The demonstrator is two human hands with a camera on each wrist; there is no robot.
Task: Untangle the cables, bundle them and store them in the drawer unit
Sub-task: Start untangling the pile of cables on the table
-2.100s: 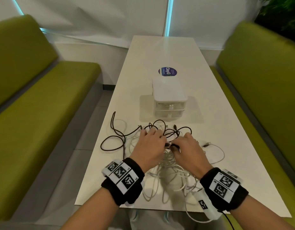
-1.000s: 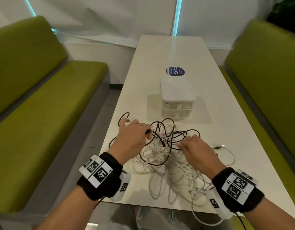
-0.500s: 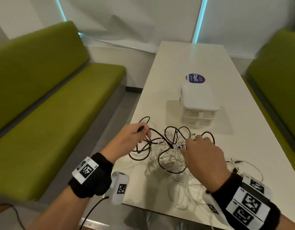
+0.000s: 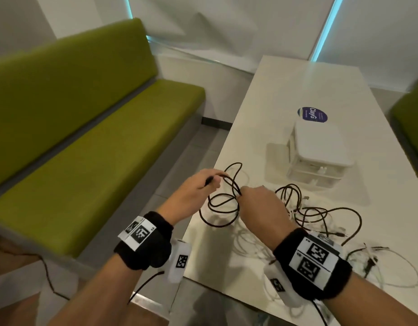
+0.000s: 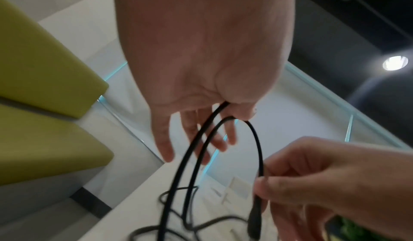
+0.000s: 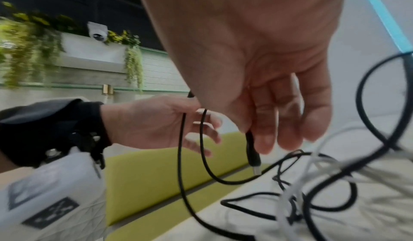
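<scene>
A black cable (image 4: 223,205) loops up off the white table (image 4: 297,85) near its left edge. My left hand (image 4: 214,180) pinches it between thumb and forefinger, the other fingers spread loosely (image 5: 224,107). Close to its right, my right hand (image 4: 242,192) pinches the same cable just behind its black plug (image 6: 252,153), which hangs below the fingers. More black loops (image 4: 320,215) lie tangled over a heap of white cables (image 4: 250,238) under my right wrist. The white drawer unit (image 4: 320,151) stands behind the heap, its drawers closed.
A green bench (image 4: 97,137) runs along the left of the table, with a floor gap between them; another bench (image 4: 412,118) is at the right edge. A round blue sticker (image 4: 312,114) lies behind the drawer unit. Loose white cable ends (image 4: 391,267) trail at the front right.
My left hand has drawn the black cable up and left, out past the table edge. My right hand left the heap and took hold of the cable near its plug, beside the left hand.
</scene>
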